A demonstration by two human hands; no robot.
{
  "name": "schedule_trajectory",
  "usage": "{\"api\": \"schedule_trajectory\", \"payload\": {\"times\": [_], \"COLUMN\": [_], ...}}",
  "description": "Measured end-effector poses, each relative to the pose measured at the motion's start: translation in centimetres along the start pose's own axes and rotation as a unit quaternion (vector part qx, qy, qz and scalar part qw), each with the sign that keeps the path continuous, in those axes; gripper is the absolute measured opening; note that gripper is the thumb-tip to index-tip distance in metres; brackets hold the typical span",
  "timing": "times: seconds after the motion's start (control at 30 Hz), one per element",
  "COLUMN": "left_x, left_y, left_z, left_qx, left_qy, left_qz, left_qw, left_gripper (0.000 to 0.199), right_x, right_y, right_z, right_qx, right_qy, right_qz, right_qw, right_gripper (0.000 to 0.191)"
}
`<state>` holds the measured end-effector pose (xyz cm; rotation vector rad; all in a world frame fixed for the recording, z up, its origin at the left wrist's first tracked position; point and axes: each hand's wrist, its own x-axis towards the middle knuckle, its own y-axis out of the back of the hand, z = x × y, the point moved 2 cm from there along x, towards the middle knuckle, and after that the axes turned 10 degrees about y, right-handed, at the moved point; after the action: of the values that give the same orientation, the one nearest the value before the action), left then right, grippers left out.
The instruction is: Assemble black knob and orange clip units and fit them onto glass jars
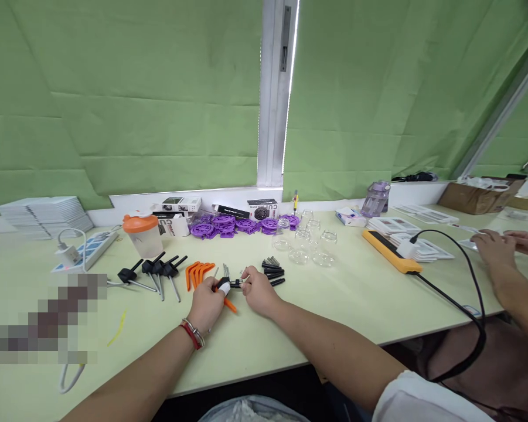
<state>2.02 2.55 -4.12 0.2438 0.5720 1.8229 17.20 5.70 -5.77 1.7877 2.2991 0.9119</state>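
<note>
Near the middle of the table, my left hand (207, 303) is closed round a black part with an orange arm (230, 305) sticking out below it. My right hand (258, 290) pinches the right end of the same black piece, where a small metallic bit shows between the fingertips. Just behind my left hand lie several bent orange pieces (197, 274) and a few metal rods (227, 271). Black handles (273, 272) and a cluster of springs (271, 262) lie right of my fingers. Several black blocks with metal rods (158, 268) are at the left.
Purple parts (247, 225), boxes (262, 209) and clear glass cups (302, 246) stand at the back. An orange-lidded cup (142, 234) and a white power strip (88, 252) are left. At right lie a yellow power strip (392, 252) with a cable and another person's hands (494, 249).
</note>
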Motion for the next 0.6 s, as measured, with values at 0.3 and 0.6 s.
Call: {"api": "schedule_trajectory", "payload": {"times": [0.3, 0.6], "left_x": [0.14, 0.39], "left_y": [0.05, 0.02], "left_z": [-0.04, -0.34], "left_qx": [0.072, 0.073], "left_qy": [-0.026, -0.024], "left_qz": [0.019, 0.011], "left_qw": [0.997, 0.997], "left_gripper": [0.01, 0.013], "right_x": [-0.01, -0.06], "right_y": [0.05, 0.14], "right_z": [-0.2, -0.21], "right_qx": [-0.012, -0.013], "right_qy": [-0.001, 0.0], "right_qz": [-0.001, -0.002], "right_qw": [1.0, 1.0], "right_gripper": [0.014, 0.012]}}
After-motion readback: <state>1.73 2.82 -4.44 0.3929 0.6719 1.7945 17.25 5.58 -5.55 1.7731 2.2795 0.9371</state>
